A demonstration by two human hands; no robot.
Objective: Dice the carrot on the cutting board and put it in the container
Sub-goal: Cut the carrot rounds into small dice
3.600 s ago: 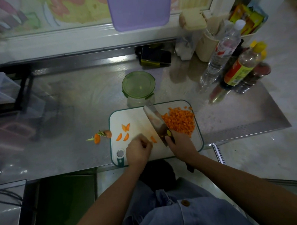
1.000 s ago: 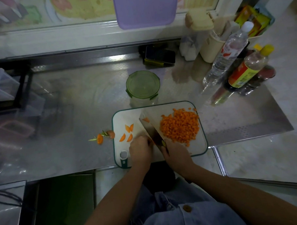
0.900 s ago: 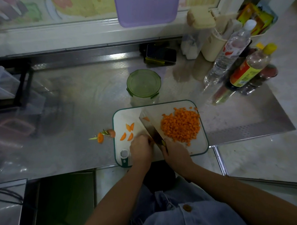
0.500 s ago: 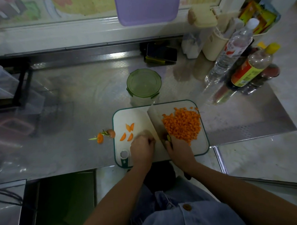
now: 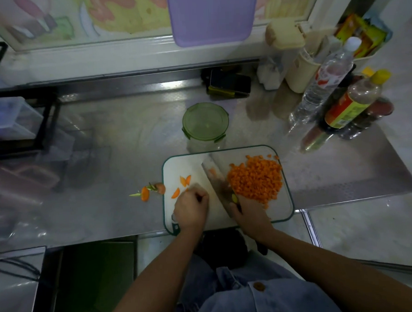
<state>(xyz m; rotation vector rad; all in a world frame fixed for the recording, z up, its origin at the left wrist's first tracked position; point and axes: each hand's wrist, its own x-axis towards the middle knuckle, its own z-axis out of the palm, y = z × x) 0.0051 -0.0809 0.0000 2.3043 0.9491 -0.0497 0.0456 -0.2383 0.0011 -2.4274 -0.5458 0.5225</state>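
The left hand point(image 5: 190, 208) rests knuckles-up at lower centre of the frame, fingers curled under on the cutting board point(image 5: 191, 166), perhaps over a carrot sliver; what they pinch, if anything, is hidden. Just right of it, the right hand point(image 5: 250, 213) grips the knife point(image 5: 215, 176), handle mostly covered, blade angled up-left. A heap of diced carrot point(image 5: 255, 179) lies right of the blade. The lidded container point(image 5: 205, 125) stands just above the board.
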